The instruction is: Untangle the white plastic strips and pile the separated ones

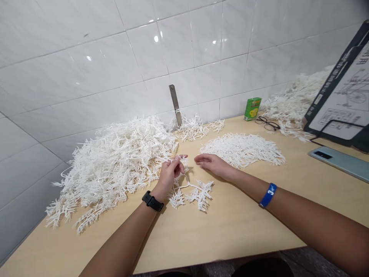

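Note:
My left hand [173,169] is closed on a white branched plastic sprue [188,185], pinching its upper end. The lower branches, covered in small pointed pieces, hang close over the table. My right hand [211,163] is a little to the right, apart from the sprue, with its fingers stretched out toward the left hand. No piece shows in it. Just behind the right hand lies a flat heap of small loose white pieces [245,148]. A large tangled pile of white branched sprues [115,157] rises beside my left hand.
Against the tiled wall, a metal strip [174,104] stands over a small sprue heap [192,129]. Farther right are a green box [252,109], eyeglasses [268,123], another white pile [296,100], a dark printed panel [343,92] and a phone [341,161] on the wooden table [230,231].

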`<state>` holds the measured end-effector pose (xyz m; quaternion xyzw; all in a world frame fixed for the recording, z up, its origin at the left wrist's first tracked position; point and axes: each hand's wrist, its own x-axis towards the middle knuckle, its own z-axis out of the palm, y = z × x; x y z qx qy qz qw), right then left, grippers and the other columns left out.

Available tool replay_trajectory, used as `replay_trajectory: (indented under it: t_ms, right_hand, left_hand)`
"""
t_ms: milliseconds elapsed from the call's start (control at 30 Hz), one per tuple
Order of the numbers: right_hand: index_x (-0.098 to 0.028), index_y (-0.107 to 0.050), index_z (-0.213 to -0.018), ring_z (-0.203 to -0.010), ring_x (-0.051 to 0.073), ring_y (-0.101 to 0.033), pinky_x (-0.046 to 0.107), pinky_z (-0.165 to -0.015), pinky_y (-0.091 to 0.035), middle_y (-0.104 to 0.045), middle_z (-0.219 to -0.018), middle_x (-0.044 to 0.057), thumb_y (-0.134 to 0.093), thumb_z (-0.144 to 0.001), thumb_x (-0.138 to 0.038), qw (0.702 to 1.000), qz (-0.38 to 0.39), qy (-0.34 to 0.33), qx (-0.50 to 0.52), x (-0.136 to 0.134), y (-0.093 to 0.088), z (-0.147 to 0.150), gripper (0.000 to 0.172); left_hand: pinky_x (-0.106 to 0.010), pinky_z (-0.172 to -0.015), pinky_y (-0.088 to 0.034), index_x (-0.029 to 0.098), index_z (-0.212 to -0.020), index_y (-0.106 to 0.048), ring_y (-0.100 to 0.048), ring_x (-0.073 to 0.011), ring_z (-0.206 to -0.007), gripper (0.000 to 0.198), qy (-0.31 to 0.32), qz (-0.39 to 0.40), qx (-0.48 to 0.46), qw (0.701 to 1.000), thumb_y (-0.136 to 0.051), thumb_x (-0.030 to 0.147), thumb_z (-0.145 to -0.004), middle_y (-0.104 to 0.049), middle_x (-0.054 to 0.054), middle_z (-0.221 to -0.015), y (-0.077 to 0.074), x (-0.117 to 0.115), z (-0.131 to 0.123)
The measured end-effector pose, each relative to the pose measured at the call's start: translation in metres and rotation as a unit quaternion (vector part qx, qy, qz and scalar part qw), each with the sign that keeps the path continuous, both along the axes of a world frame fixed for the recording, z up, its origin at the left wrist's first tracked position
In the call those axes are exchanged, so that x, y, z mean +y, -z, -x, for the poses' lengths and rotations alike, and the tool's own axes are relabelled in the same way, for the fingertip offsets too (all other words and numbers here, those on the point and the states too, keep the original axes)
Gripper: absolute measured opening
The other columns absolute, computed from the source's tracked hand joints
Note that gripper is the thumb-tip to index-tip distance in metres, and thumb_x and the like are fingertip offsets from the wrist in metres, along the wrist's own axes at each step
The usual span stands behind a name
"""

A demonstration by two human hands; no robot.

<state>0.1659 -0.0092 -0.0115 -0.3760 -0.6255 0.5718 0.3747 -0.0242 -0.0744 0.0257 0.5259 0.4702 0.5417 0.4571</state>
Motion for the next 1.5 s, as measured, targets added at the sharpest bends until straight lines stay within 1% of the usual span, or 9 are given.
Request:
replay_trajectory:
  t_ms: [200, 367, 500, 700, 900, 1000, 1167, 1400, 1500]
  right_hand:
    - [-0.022, -0.066, -0.109, -0.113, 0.021, -0.061, 0.038, -0.102, -0.044, -0.067, -0.12, 0.007, -0.054, -0.085, -0.021, 0.985, -0.154, 0.07, -0.04, -0.004, -0.002, -0.005, 0.027]
    - [-0.019, -0.064, -0.099, -0.085, 0.017, -0.063, 0.031, -0.077, -0.049, -0.068, -0.094, 0.005, -0.048, -0.091, -0.038, 0.985, -0.17, 0.03, -0.006, -0.023, -0.018, 0.0, 0.026]
    - [-0.018, -0.061, -0.091, -0.069, 0.014, -0.054, 0.026, -0.064, -0.042, -0.062, -0.077, 0.001, -0.056, -0.086, -0.042, 0.979, -0.188, -0.018, -0.075, -0.028, -0.022, 0.001, 0.025]
    - [-0.018, -0.053, -0.069, -0.057, 0.011, -0.044, 0.024, -0.054, -0.031, -0.051, -0.061, -0.003, -0.05, -0.089, -0.039, 0.964, -0.219, -0.075, -0.135, -0.027, -0.018, -0.001, 0.03]
    - [-0.018, -0.054, -0.072, -0.051, 0.01, -0.043, 0.024, -0.051, -0.033, -0.049, -0.057, -0.003, -0.047, -0.092, -0.045, 0.983, -0.151, -0.092, -0.046, -0.028, -0.016, -0.001, 0.034]
    - [-0.017, -0.055, -0.07, -0.053, 0.01, -0.045, 0.024, -0.053, -0.033, -0.051, -0.059, -0.002, -0.046, -0.092, -0.043, 0.977, -0.187, -0.08, -0.069, -0.028, -0.016, -0.001, 0.036]
    - [-0.017, -0.052, -0.06, -0.057, 0.011, -0.049, 0.025, -0.058, -0.034, -0.054, -0.059, 0.0, -0.046, -0.093, -0.037, 0.955, -0.253, -0.076, -0.138, -0.029, -0.018, 0.001, 0.039]
    - [-0.016, -0.057, -0.065, -0.061, 0.012, -0.052, 0.025, -0.062, -0.038, -0.058, -0.063, 0.0, -0.045, -0.093, -0.035, 0.952, -0.266, -0.138, -0.062, -0.037, -0.02, 0.002, 0.035]
    - [-0.017, -0.06, -0.069, -0.065, 0.015, -0.054, 0.026, -0.064, -0.04, -0.061, -0.067, 0.002, -0.043, -0.094, -0.036, 0.954, -0.277, -0.082, -0.076, -0.033, -0.022, 0.0, 0.036]
  left_hand:
    - [-0.026, -0.047, -0.024, 0.014, -0.055, -0.063, -0.033, -0.0082, -0.043, 0.056, 0.018, 0.021, 0.1, 0.995, -0.045, 0.055, -0.089, -0.043, 0.0, -0.042, 0.0, 0.0, -0.002]
    - [-0.026, -0.054, -0.03, 0.015, -0.05, -0.062, -0.035, -0.0096, -0.044, 0.058, 0.014, 0.0, 0.21, 0.978, -0.042, 0.052, -0.092, -0.039, 0.001, -0.041, -0.002, -0.003, -0.006]
    - [-0.026, -0.064, -0.037, 0.016, -0.052, -0.059, -0.048, -0.0118, -0.054, 0.058, 0.05, -0.031, 0.267, 0.962, -0.04, 0.05, -0.094, -0.055, -0.002, -0.052, 0.001, -0.007, -0.009]
    - [-0.027, -0.06, -0.037, 0.016, -0.059, -0.058, -0.047, -0.0118, -0.053, 0.056, 0.075, -0.044, 0.316, 0.945, -0.037, 0.053, -0.094, -0.052, 0.0, -0.053, 0.004, -0.009, -0.009]
    - [-0.027, -0.063, -0.042, 0.016, -0.087, -0.068, -0.054, -0.0137, -0.065, 0.045, 0.089, -0.031, 0.266, 0.959, -0.048, 0.056, -0.089, -0.065, -0.004, -0.076, 0.0, -0.008, -0.009]
    - [-0.029, -0.07, -0.046, 0.017, -0.091, -0.07, -0.059, -0.0166, -0.072, 0.045, 0.08, -0.042, 0.259, 0.962, -0.047, 0.055, -0.09, -0.067, -0.006, -0.08, 0.003, -0.007, -0.01]
    - [-0.037, -0.096, -0.045, 0.019, -0.108, -0.072, -0.062, -0.024, -0.105, 0.042, 0.031, -0.059, 0.215, 0.974, -0.05, 0.049, -0.09, -0.071, -0.011, -0.109, 0.009, -0.007, -0.013]
    - [-0.034, -0.076, -0.055, 0.015, -0.093, -0.068, -0.068, -0.0196, -0.075, 0.05, -0.013, -0.01, 0.084, 0.996, -0.052, 0.062, -0.085, -0.071, -0.008, -0.078, 0.003, -0.004, -0.008]
    - [-0.032, -0.074, -0.055, 0.015, -0.097, -0.066, -0.07, -0.0197, -0.074, 0.052, -0.014, 0.01, 0.035, 0.999, -0.054, 0.064, -0.083, -0.07, -0.007, -0.072, -0.001, -0.004, -0.005]
